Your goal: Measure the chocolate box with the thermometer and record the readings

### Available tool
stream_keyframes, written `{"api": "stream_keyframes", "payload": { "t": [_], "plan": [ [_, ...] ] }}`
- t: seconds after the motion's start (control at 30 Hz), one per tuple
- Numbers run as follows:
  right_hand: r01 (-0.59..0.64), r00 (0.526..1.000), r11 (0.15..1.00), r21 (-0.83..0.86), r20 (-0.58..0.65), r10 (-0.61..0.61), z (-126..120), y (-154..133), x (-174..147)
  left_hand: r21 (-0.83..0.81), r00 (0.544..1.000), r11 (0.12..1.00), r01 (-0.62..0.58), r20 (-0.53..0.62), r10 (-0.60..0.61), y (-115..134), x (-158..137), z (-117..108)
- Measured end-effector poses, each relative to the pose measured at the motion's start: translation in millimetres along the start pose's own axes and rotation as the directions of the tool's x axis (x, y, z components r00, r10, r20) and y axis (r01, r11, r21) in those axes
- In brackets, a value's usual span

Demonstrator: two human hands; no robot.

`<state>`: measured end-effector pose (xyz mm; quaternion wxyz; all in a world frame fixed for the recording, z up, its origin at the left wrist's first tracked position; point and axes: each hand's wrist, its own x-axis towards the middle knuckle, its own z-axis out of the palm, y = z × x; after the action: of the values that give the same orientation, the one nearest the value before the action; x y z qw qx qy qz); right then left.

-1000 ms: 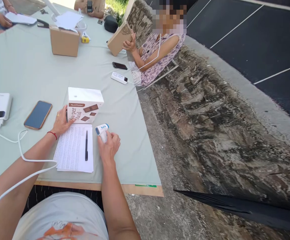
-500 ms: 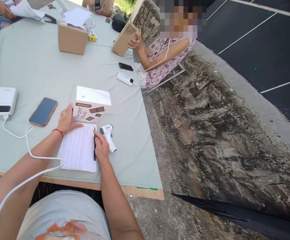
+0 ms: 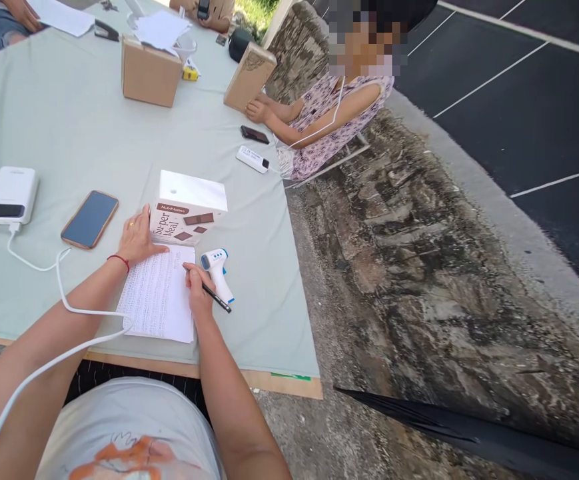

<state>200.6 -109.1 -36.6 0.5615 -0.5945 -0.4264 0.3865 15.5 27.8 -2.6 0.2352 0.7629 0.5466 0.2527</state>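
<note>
My right hand [image 3: 200, 290] grips a black pen [image 3: 215, 297], its tip over the right side of a sheet of paper [image 3: 162, 300] covered in rows of handwriting. Spread out, my left hand [image 3: 138, 239] lies flat at the paper's top left corner, its fingers beside a white and brown box [image 3: 189, 207] marked "Super Meal". That box stands upright just behind the paper. Right of the paper lies a white and blue infrared thermometer [image 3: 218, 275], close to my right hand.
Left of my hands are a phone [image 3: 90, 220] and a white power bank [image 3: 12, 195] with a cable [image 3: 92, 311] crossing my left forearm. A cardboard box [image 3: 151, 72] stands farther back. At the right edge a person [image 3: 329, 123] holds an upright brown box [image 3: 250, 77].
The pen has swung from lying along the paper's edge to a slanted writing hold in my right hand. Across the table, the person's hand has moved down the brown box.
</note>
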Motion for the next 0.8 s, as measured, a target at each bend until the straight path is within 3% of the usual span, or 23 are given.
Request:
{"api": "stream_keyframes", "payload": {
  "t": [0.2,0.43,0.8],
  "plan": [
    [-0.072,0.987,0.995,-0.065,-0.151,0.062,9.8,0.0,4.9,0.025,1.0,1.0,-0.02,0.019,0.019,1.2,1.2,0.7],
    [-0.049,0.994,0.992,-0.112,-0.104,0.037,14.4,-7.7,2.8,0.042,0.998,0.999,0.035,0.045,-0.037,6.2,-0.6,-3.4],
    [-0.013,0.998,0.981,-0.193,-0.06,0.001,15.4,-8.3,3.0,0.051,0.999,0.998,0.022,0.032,-0.024,6.4,-0.4,-2.7]
  ]
}}
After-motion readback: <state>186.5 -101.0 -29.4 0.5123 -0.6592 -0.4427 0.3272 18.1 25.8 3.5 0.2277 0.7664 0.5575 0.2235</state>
